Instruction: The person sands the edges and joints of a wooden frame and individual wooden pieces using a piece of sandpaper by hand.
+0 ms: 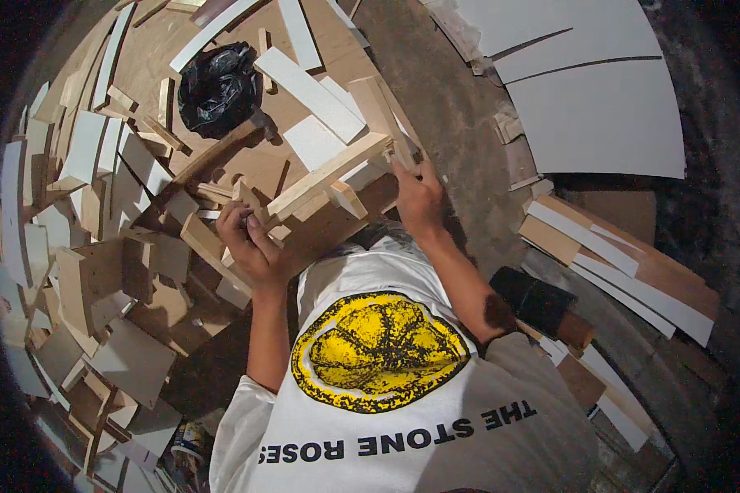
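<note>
A pale wooden strip (329,175) lies slantwise in front of me, between my two hands, over the near edge of the work table. Curled fingers of my left hand (253,244) close on its left end, beside a short wood block (245,195). At the other end my right hand (419,200) grips the strip, its thumb and fingers near the corner where a wider board (374,107) meets it. A small wood block (348,199) sticks out on the near side of the strip. My palms hide part of both ends.
White-faced boards (311,94) and a crumpled black plastic bag (219,90) lie on the wooden tabletop (247,168). Wood offcuts (99,283) pile up at the left. Large white panels (592,107) and stacked strips (625,255) stand at the right.
</note>
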The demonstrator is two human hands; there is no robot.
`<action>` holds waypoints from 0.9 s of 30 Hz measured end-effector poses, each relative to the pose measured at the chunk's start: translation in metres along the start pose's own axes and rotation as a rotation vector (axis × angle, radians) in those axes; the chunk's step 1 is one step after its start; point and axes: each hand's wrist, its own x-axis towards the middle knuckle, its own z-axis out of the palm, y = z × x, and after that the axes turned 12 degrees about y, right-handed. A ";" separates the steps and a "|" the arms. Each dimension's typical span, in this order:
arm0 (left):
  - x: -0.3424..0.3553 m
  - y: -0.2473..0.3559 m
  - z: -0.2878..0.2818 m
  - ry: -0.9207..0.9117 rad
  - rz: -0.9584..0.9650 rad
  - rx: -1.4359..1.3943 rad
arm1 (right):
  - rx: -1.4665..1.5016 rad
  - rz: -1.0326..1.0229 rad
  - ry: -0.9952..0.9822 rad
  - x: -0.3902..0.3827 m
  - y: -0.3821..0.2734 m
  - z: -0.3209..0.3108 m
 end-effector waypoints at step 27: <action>0.046 0.008 0.019 -0.149 -0.031 0.064 | 0.139 0.263 0.048 0.011 -0.002 0.044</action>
